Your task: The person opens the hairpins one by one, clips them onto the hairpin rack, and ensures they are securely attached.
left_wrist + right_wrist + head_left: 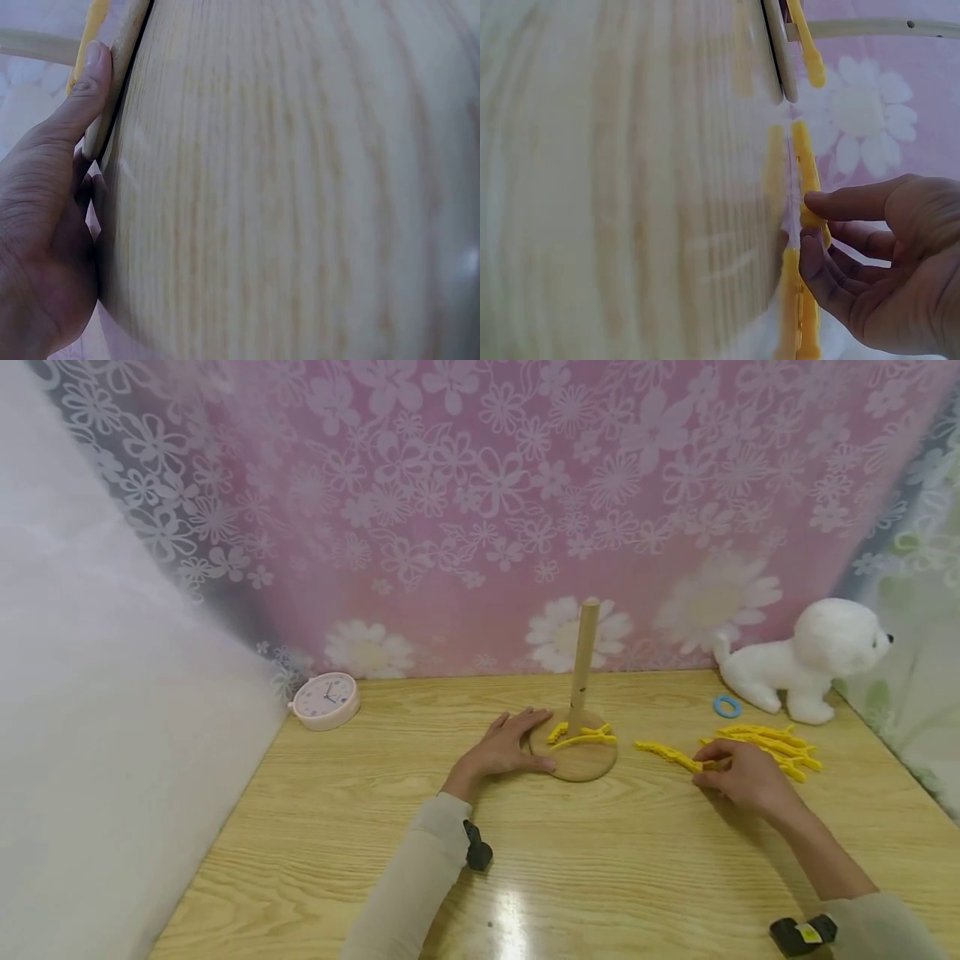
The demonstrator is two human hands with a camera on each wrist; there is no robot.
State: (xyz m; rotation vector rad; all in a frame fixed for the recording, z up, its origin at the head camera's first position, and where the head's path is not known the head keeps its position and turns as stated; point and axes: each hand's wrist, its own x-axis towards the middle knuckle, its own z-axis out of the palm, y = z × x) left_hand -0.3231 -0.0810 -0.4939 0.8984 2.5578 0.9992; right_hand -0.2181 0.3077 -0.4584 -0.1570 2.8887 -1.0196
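A wooden stand has a round base (583,767) and an upright post (584,660). My left hand (506,746) grips the left edge of that base, with the thumb at the front and the fingers toward the back. Two yellow hair clips (592,739) lie on the base by the foot of the post. To the right, my right hand (746,777) pinches the end of another yellow clip (667,753) between thumb and fingers. In the right wrist view this held clip (808,157) points toward the stand. A pile of similar clips (780,742) lies beside the right hand, partly hidden by it.
Behind the clip pile are a blue ring (727,707) and a white plush dog (795,660). A pink clock (326,700) sits at the back left of the wooden table (360,827). A pink flowered curtain (465,527) hangs along the back edge.
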